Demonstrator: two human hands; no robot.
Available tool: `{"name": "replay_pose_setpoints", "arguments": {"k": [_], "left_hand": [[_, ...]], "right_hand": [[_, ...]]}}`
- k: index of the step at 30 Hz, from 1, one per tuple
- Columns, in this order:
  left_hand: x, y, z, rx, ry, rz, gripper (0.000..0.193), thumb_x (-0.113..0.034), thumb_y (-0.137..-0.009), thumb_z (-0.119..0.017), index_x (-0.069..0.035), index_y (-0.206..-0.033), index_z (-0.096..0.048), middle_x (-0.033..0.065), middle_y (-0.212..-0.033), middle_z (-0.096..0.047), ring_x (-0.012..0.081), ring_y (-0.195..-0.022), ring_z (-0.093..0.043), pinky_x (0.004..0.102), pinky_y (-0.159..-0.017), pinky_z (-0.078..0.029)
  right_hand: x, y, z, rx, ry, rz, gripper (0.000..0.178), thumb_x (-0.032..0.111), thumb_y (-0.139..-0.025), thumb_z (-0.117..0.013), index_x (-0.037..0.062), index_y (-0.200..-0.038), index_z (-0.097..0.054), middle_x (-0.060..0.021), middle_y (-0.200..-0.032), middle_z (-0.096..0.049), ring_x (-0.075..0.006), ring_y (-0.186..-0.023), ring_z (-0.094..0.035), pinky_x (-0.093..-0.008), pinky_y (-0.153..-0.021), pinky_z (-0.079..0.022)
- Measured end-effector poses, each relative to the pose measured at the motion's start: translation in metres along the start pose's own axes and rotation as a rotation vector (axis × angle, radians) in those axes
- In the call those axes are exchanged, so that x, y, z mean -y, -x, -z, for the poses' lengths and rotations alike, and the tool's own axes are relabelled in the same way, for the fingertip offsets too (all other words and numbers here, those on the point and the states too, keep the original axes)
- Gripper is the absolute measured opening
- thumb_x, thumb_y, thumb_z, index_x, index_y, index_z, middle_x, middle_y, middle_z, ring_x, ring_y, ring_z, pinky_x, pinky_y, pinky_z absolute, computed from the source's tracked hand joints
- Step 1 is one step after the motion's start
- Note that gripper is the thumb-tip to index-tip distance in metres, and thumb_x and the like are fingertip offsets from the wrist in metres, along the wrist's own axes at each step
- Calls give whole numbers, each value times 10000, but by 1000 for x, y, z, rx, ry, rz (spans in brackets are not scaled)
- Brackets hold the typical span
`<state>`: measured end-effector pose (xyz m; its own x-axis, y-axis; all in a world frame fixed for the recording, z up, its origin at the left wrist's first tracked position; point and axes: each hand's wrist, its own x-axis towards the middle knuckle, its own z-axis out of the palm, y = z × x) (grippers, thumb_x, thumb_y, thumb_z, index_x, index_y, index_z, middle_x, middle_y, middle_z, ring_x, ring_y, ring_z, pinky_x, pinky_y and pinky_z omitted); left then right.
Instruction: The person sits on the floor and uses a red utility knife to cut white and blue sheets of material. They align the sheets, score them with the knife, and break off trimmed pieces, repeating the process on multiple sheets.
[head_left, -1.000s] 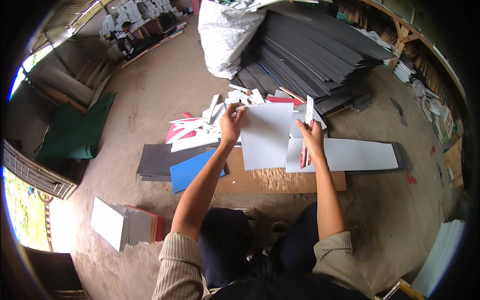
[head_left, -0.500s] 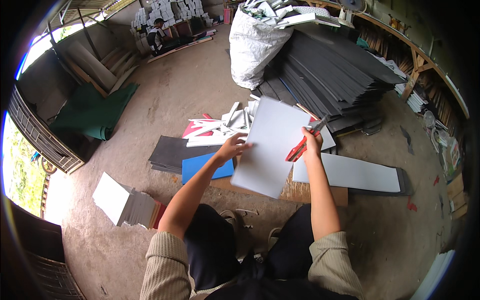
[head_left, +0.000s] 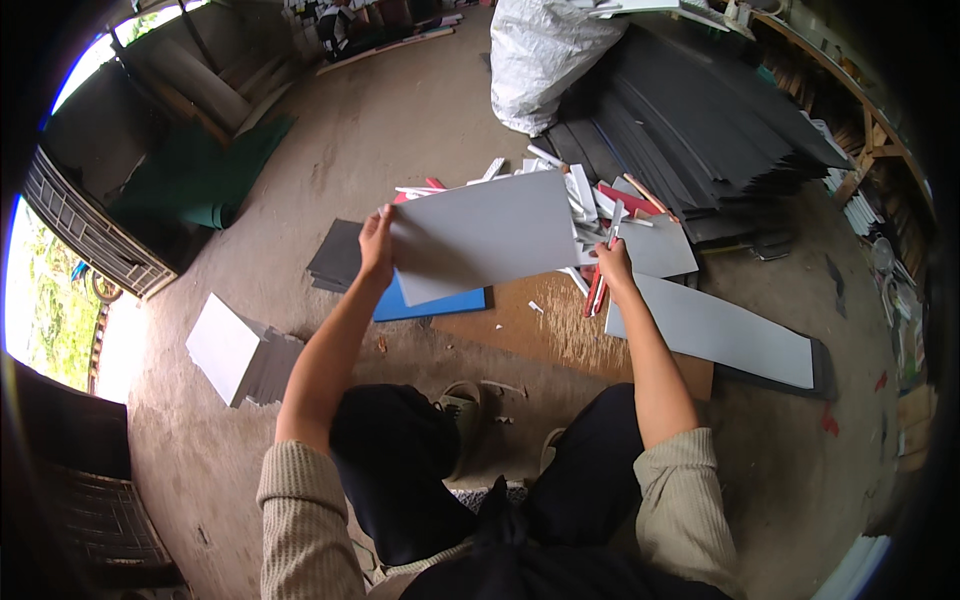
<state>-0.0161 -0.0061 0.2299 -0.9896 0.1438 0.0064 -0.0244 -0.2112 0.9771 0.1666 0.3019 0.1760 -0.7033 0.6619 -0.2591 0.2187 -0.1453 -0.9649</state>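
My left hand point(head_left: 377, 246) is closed on the left edge of a pale grey-white rectangular sheet point(head_left: 485, 235), which it holds lengthwise above the scuffed wooden board point(head_left: 520, 325). In my right hand point(head_left: 614, 266) is a red utility knife point(head_left: 617, 217), its blade out and pointing away from me. The right hand is beside the sheet's right end, apart from it. Beneath the sheet's lower left part, a blue sheet point(head_left: 450, 303) shows, partly covered. A heap of white offcut strips point(head_left: 588, 195) lies just beyond, partly hidden by the sheet.
A long white panel point(head_left: 720, 330) lies on dark sheets at right. Black sheets point(head_left: 338, 250) and a stack of white sheets point(head_left: 225, 350) are on the left. Farther off stand a white sack point(head_left: 545, 65), a large black sheet pile point(head_left: 700, 130) and a seated person point(head_left: 333, 30).
The sheet has turned from standing lengthwise to lying crosswise. My left hand has moved left to its end, and my right hand with the knife has come away from it. The view has shifted.
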Motion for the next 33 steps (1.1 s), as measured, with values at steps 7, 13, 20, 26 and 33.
{"name": "replay_pose_setpoints", "arguments": {"k": [7, 13, 20, 26, 33], "left_hand": [[58, 3, 59, -81, -272, 77, 328, -353, -869, -512, -36, -924, -578, -4, -794, -560, 73, -725, -483, 223, -690, -403], [151, 17, 86, -230, -241, 399, 427, -360, -867, -506, -3, -1096, -552, 76, -1001, -578, 148, -914, -514, 287, -822, -402], [205, 12, 107, -260, -158, 485, 459, -347, -873, -500, 24, -1143, -514, 95, -1121, -532, 168, -1057, -451, 305, -914, -340], [197, 16, 72, -285, -167, 521, 449, -336, -885, -480, 24, -1153, -498, 104, -1124, -536, 176, -1052, -460, 304, -916, -337], [217, 24, 87, -556, -285, 570, 546, -288, -877, -486, -10, -1289, -261, 113, -1246, -380, 171, -1054, -462, 334, -878, -389]], "right_hand": [[-108, -25, 23, -8, 1126, 219, 356, 254, -837, -463, -23, -1050, -394, -269, -1027, -435, -451, -920, -468, -511, -779, -406], [-173, -22, 22, -43, 1264, 441, 283, 101, -789, -516, -1, -1032, -414, -200, -987, -387, -373, -920, -438, -459, -777, -391], [-184, -20, -7, -174, 1118, 582, 252, 146, -835, -515, 50, -1066, -491, -144, -980, -430, -323, -920, -435, -412, -806, -357], [-154, -14, -58, 258, 17, -75, 476, 337, -901, -434, -35, -1197, -429, -117, -1204, -464, -194, -1118, -420, -289, -966, -277], [-166, -26, -48, 116, -115, -179, 377, 245, -885, -486, -3, -1167, -461, -89, -1128, -519, -163, -1031, -482, -278, -876, -357]]}}
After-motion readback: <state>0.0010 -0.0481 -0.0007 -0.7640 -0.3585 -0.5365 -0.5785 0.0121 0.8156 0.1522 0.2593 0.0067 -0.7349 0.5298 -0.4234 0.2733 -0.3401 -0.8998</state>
